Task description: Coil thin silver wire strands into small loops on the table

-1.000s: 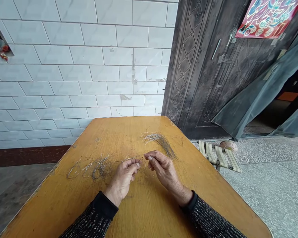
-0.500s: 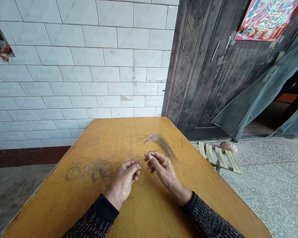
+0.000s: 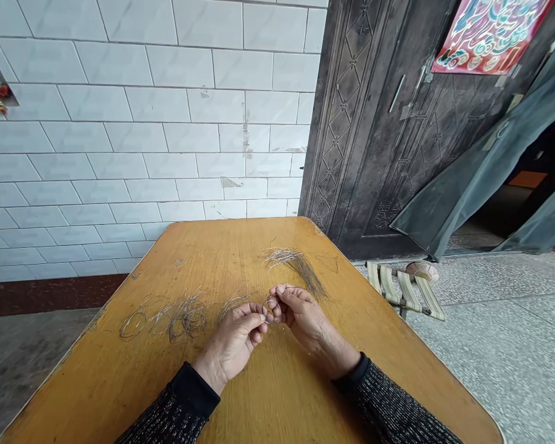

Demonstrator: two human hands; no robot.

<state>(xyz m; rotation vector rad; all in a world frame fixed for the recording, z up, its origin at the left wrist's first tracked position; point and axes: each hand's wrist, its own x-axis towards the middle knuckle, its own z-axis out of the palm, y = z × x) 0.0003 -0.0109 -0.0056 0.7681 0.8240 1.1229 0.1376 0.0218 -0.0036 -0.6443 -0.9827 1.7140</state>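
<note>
A thin wire point(image 3: 272, 301) runs in a small curve between my two hands above the middle of the table. My left hand point(image 3: 241, 336) pinches it between thumb and forefinger. Close beside it, the bent fingers of my right hand point(image 3: 303, 314) are closed on the same wire; its ends are too fine to follow. To the left lie coiled loops of wire point(image 3: 187, 317) on the wooden table point(image 3: 240, 246). Another few wires point(image 3: 232, 303) are partly hidden behind my left hand. Beyond my right hand rests a bundle of straighter wires point(image 3: 300, 266).
White wall tiles point(image 3: 176, 142) rise behind the table's far edge. A dark carved metal door point(image 3: 379, 154) stands at the right, with a grey-green curtain point(image 3: 472, 172) beside it. A low stool with striped straps point(image 3: 409, 290) is on the floor right of the table.
My right hand has turned inward and come closer to my left hand. The wire between them now curves into a tighter loop. The view has shifted slightly.
</note>
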